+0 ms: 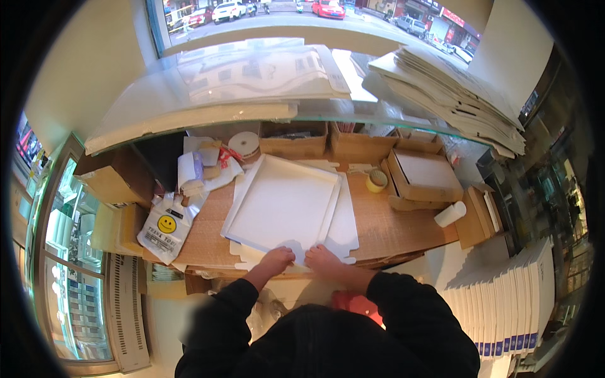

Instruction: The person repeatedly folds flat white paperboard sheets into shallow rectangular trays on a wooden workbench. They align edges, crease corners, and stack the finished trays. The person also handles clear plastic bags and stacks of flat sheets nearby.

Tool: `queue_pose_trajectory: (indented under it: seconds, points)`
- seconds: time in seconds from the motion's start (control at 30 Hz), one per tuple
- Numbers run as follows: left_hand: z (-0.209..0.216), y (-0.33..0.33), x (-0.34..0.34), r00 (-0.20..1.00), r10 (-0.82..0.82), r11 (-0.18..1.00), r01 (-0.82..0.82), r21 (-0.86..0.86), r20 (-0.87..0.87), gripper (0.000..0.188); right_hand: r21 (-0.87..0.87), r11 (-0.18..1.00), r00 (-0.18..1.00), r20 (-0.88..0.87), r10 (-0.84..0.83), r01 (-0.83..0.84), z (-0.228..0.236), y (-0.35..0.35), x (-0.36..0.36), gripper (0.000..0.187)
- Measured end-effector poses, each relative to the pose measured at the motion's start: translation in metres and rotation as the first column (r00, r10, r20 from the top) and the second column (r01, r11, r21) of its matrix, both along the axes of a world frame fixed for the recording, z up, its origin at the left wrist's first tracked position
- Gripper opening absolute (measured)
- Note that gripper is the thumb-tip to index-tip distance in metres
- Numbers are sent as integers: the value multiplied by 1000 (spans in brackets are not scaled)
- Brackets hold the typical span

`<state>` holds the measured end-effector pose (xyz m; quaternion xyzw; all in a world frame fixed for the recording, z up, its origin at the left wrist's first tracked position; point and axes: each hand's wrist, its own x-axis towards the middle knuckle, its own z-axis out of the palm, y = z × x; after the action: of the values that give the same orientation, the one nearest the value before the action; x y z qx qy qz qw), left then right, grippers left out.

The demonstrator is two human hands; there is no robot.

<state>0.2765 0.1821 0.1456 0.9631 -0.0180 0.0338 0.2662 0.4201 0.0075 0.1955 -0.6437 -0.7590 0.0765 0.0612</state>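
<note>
A shallow white cardboard box (pixel 287 198) lies at an angle on the wooden table, its far and side walls raised. Beneath it, more flat white cardboard (pixel 346 220) sticks out on the right. At the box's near edge, my left hand (pixel 277 259) has its fingers curled over the cardboard flap. Just to the right, my right hand (pixel 321 257) grips the same edge with bent fingers. A narrow gap separates the two hands. The fingertips are partly hidden, and both forearms are in black sleeves.
A white plastic bag (pixel 167 227) hangs over the table's left edge. Rolls of tape (pixel 376 181) and cardboard boxes (pixel 425 176) stand at the back and right. Above the table's far side runs a glass shelf (pixel 353 121) with stacked cardboard. Folded white boxes (pixel 504 296) stand at the lower right.
</note>
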Motion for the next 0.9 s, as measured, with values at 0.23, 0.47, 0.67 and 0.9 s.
queue_pose_trajectory:
  seconds: [0.23, 0.47, 0.67, 0.9]
  points:
    - [14, -28, -27, 946, -267, 963, 256, 79, 185, 9, 410, 819, 856, -487, -176, 402, 12, -13, 28, 15]
    - [44, 59, -94, 652, 631, 511, -757, 408, 420, 32, 401, 673, 780, -392, -488, 622, 11, -67, 96, 10]
    - [19, 42, -94, 629, 656, 607, -768, -202, -417, 31, 236, 784, 818, -186, -544, 575, -2, -61, 88, 33]
    - [6, -38, -69, 642, 280, 207, -766, -608, -714, 32, -81, 961, 939, -206, -275, 263, -5, -45, 11, 41]
